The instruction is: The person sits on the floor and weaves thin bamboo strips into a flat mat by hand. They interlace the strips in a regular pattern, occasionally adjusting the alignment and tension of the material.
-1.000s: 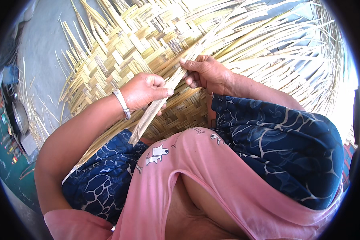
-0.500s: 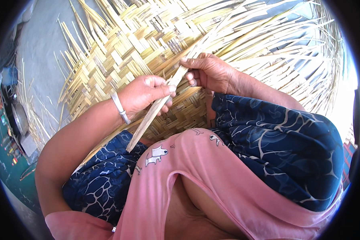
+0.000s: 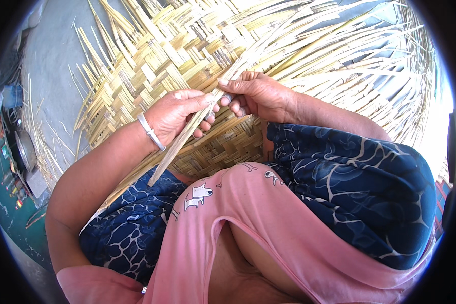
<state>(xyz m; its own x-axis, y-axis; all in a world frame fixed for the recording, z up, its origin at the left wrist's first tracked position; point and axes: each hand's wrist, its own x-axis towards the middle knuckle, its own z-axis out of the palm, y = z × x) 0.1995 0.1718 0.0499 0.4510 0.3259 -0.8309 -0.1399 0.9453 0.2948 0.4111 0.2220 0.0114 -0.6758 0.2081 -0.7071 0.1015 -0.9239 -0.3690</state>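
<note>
A long, flat, pale bamboo strip point(image 3: 180, 140) slants across the middle, its blunt near end over my lap. My left hand point(image 3: 176, 114), with a pale bangle at the wrist, pinches it between thumb and fingers. Just farther up the strip, my right hand point(image 3: 256, 93) grips it too, thumb on top and fingers curled beneath. The two hands almost touch. Under and beyond them spreads a woven bamboo mat point(image 3: 152, 76) in a wide diagonal weave. The strip's far end merges with the mat's loose strips, so I cannot tell where it stops.
Long unwoven strips point(image 3: 359, 71) fan out to the right, and shorter ends stick out at the upper left. Grey floor point(image 3: 45, 101) with scattered slivers lies to the left. A round metal pan point(image 3: 25, 149) and small items stand at the far left. My knees in dark blue cloth point(image 3: 354, 187) border the mat.
The bamboo strip has shifted a little left and toward me. Both hands have moved slightly left with it, and the right hand has come closer to the left one.
</note>
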